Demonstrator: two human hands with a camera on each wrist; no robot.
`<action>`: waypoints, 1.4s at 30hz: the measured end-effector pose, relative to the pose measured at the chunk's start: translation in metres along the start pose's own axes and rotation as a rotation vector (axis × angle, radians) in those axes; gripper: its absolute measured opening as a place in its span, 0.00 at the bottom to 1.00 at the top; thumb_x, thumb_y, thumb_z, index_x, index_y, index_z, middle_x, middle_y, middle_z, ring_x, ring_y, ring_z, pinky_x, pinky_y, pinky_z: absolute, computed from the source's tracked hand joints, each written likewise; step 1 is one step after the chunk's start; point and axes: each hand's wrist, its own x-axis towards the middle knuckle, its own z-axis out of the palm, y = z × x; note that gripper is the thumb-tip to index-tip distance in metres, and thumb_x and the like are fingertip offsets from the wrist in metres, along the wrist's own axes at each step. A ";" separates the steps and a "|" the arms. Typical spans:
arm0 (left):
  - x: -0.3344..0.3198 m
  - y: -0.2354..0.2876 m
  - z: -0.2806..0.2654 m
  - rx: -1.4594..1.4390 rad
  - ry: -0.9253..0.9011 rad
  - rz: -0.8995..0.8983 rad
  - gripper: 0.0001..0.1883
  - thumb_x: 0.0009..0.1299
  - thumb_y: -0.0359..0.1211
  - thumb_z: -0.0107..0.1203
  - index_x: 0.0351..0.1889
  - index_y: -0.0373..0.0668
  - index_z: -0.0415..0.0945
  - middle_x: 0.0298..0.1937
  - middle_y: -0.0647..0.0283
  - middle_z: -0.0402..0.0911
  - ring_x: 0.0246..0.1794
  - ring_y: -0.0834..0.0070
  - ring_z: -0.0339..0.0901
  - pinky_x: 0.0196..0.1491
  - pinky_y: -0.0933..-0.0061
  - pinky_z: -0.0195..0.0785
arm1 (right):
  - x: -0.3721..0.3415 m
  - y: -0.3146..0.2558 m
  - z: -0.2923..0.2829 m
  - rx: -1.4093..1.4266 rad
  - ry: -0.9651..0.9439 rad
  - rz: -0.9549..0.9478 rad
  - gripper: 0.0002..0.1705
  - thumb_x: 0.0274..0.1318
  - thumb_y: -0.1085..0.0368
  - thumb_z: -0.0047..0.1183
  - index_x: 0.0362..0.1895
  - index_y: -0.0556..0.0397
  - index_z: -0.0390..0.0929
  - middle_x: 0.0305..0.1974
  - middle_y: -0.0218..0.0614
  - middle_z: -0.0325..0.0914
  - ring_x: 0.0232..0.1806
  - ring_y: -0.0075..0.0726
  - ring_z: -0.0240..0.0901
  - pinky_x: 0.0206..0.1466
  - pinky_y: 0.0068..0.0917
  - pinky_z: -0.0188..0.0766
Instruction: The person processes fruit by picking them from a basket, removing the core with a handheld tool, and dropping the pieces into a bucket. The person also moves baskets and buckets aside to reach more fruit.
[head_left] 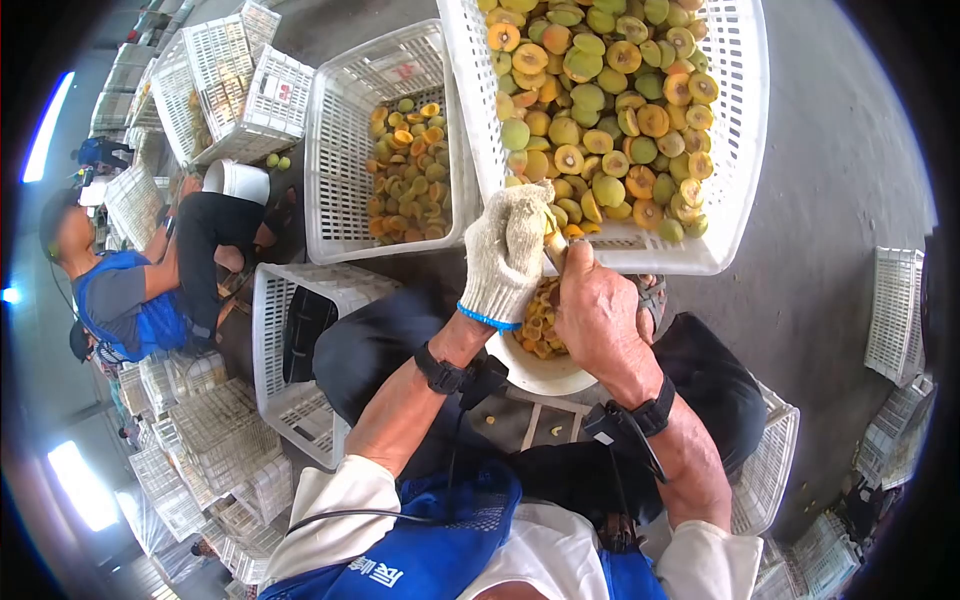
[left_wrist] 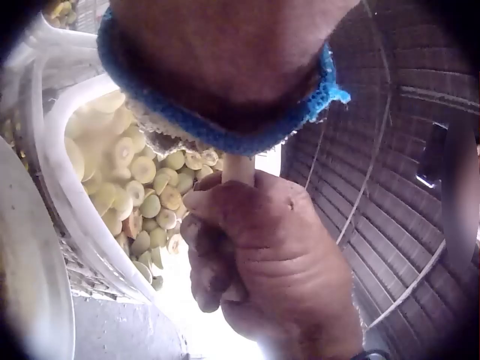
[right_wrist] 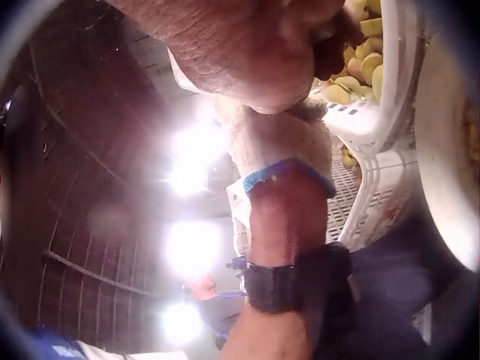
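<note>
My left hand (head_left: pixel 505 245) wears a white knitted glove with a blue cuff. Its curled fingers hold a yellow fruit piece (head_left: pixel 550 222), mostly hidden by the glove. The bare right hand (head_left: pixel 605 315) grips a tool by its pale handle (left_wrist: pixel 238 171), thumb along the top; the tool's working end is hidden. Both hands meet at the near edge of a white crate (head_left: pixel 745 180) full of halved green and orange fruit (head_left: pixel 600 110), many with stones showing. Below them, between the knees, sits a white tub (head_left: pixel 545 378) holding yellow-orange fruit scraps (head_left: pixel 540 320).
Left of the full crate stands another crate (head_left: pixel 325 150), partly filled with fruit halves (head_left: pixel 410 170). Nearer my left knee is a white crate (head_left: pixel 270 340) with a black object inside. A person in a blue vest (head_left: pixel 125 300) sits at the left beside a white bucket (head_left: pixel 237 180).
</note>
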 end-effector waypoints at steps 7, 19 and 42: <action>0.002 -0.001 -0.005 0.044 -0.064 0.040 0.14 0.82 0.34 0.50 0.54 0.34 0.80 0.44 0.58 0.87 0.40 0.77 0.82 0.45 0.73 0.76 | 0.002 0.005 -0.005 0.095 -0.056 0.019 0.13 0.53 0.72 0.57 0.39 0.61 0.67 0.22 0.58 0.76 0.27 0.68 0.79 0.29 0.55 0.74; 0.006 -0.003 -0.003 -0.410 -0.004 -0.383 0.31 0.86 0.55 0.39 0.60 0.37 0.79 0.46 0.61 0.87 0.40 0.77 0.83 0.46 0.73 0.78 | -0.001 0.003 0.002 0.056 0.049 -0.011 0.13 0.53 0.69 0.58 0.40 0.57 0.67 0.29 0.52 0.79 0.27 0.63 0.79 0.30 0.54 0.73; 0.004 0.001 0.018 -0.505 0.012 -0.368 0.20 0.85 0.44 0.43 0.60 0.39 0.75 0.46 0.58 0.86 0.50 0.67 0.84 0.59 0.64 0.77 | -0.001 -0.004 0.000 0.233 0.002 0.225 0.15 0.57 0.67 0.59 0.41 0.61 0.67 0.23 0.61 0.78 0.30 0.72 0.78 0.35 0.59 0.73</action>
